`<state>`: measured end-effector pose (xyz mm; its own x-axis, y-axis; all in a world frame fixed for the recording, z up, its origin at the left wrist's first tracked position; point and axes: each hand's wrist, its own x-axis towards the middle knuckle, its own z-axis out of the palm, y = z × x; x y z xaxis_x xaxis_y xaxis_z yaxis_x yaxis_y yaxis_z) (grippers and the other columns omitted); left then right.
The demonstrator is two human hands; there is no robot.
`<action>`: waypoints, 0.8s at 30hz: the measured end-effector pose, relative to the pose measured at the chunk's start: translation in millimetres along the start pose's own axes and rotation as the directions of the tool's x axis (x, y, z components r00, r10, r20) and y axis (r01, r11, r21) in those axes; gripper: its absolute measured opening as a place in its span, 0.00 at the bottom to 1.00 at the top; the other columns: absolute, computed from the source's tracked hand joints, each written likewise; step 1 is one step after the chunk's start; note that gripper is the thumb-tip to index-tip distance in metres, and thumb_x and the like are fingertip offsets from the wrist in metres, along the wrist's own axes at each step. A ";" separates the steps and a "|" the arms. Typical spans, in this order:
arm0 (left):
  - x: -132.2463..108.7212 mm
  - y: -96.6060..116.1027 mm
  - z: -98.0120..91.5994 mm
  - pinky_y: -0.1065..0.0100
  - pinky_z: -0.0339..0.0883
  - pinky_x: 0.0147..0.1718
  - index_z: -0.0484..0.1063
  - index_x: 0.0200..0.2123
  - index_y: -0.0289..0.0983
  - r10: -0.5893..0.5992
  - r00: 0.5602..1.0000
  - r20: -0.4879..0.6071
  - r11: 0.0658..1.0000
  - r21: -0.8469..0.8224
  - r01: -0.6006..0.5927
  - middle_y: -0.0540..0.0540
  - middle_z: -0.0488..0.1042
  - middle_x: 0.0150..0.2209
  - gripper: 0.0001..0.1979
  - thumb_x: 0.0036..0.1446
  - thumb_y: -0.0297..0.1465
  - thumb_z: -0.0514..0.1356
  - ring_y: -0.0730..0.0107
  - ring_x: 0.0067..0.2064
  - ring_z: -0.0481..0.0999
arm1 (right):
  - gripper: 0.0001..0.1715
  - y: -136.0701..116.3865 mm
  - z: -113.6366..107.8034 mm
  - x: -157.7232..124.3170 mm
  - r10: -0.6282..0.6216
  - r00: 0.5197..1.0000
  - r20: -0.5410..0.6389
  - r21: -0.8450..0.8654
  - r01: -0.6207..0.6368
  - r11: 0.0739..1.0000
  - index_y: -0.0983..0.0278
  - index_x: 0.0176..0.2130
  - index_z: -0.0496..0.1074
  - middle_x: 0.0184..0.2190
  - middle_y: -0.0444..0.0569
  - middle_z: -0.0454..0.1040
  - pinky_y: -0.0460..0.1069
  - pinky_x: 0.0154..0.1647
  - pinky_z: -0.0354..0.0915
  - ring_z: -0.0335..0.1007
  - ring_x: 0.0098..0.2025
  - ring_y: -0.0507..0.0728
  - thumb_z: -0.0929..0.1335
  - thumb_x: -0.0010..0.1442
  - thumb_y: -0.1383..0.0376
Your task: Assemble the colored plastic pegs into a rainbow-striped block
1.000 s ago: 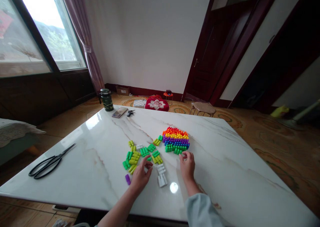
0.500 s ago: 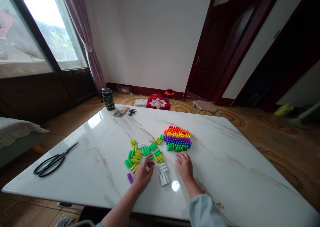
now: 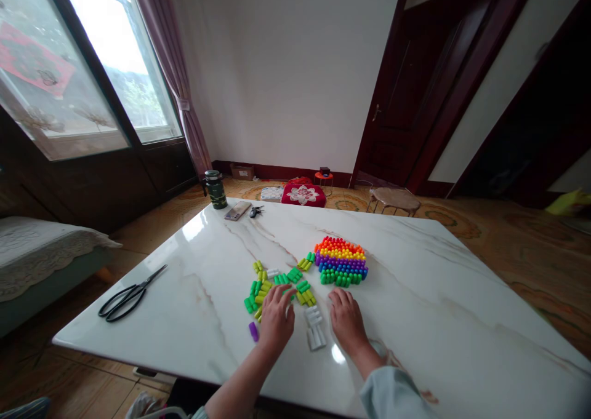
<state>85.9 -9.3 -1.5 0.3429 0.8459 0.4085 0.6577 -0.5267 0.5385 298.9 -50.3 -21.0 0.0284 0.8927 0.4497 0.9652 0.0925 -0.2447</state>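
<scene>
My left hand (image 3: 276,322) reaches over loose plastic pieces, its fingers apart and bent down close to a green piece (image 3: 289,295). I see nothing held in it. My right hand (image 3: 348,322) rests on the table with the fingers stretched forward, also holding nothing visible. Just beyond it stands a block of coloured pegs (image 3: 341,262) in red, orange, yellow, purple, blue and green rows. Around the left hand lie yellow-green pieces (image 3: 306,298), more green ones, and a single purple piece (image 3: 253,331). Between my hands are white pieces (image 3: 315,330).
Long-handled black scissors (image 3: 132,294) lie on the left of the white marble-look table (image 3: 194,327). A camouflage flask (image 3: 215,189), a phone (image 3: 237,210) and keys (image 3: 255,211) are at the far left corner. Beyond the table is a stool (image 3: 394,199).
The view has shifted, so everything on the table appears further right. My left hand has moved slightly forward over the green pieces. My right hand stays near the peg block.
</scene>
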 end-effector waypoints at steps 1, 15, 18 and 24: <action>4.2 -0.2 0.0 0.51 0.54 0.58 0.67 0.54 0.40 -0.042 0.999 0.018 0.996 0.077 0.041 0.41 0.65 0.56 0.26 0.49 0.23 0.54 0.54 0.61 0.58 | 0.16 0.2 0.2 -0.3 0.000 1.000 0.002 -0.002 0.000 1.000 0.62 0.44 0.68 0.47 0.52 0.69 0.52 0.48 0.58 0.61 0.48 0.59 0.62 0.56 0.73; 59.6 0.0 -8.1 0.53 0.59 0.50 0.68 0.49 0.38 -0.158 0.921 0.355 0.892 0.451 -0.021 0.36 0.61 0.56 0.21 0.50 0.29 0.56 0.48 0.55 0.61 | 0.16 -1.2 -1.7 -0.5 0.005 1.000 -0.004 -0.021 -0.005 1.000 0.61 0.44 0.68 0.47 0.51 0.69 0.52 0.48 0.59 0.61 0.49 0.59 0.62 0.56 0.73; 69.4 0.1 -9.4 0.55 0.62 0.46 0.68 0.48 0.36 -0.161 0.898 0.409 0.887 0.458 -0.049 0.34 0.63 0.52 0.21 0.47 0.29 0.57 0.49 0.51 0.65 | 0.17 -1.1 -0.9 -0.9 0.010 1.000 0.002 -0.011 -0.010 1.000 0.61 0.44 0.68 0.48 0.51 0.69 0.52 0.48 0.58 0.61 0.49 0.59 0.62 0.56 0.73; 86.2 3.5 -12.2 0.55 0.65 0.42 0.66 0.51 0.38 -0.149 0.849 0.507 0.885 0.452 -0.115 0.33 0.65 0.50 0.28 0.42 0.30 0.60 0.48 0.47 0.70 | 0.17 0.0 1.3 -1.1 0.010 1.000 0.010 0.004 -0.010 1.000 0.62 0.45 0.68 0.47 0.52 0.68 0.52 0.49 0.58 0.60 0.49 0.59 0.61 0.57 0.73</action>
<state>109.5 60.7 44.6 0.5334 0.8391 -0.1067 0.8455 -0.5251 0.0968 298.5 -50.7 -22.7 0.0358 0.8979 0.4388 0.9638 0.0851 -0.2528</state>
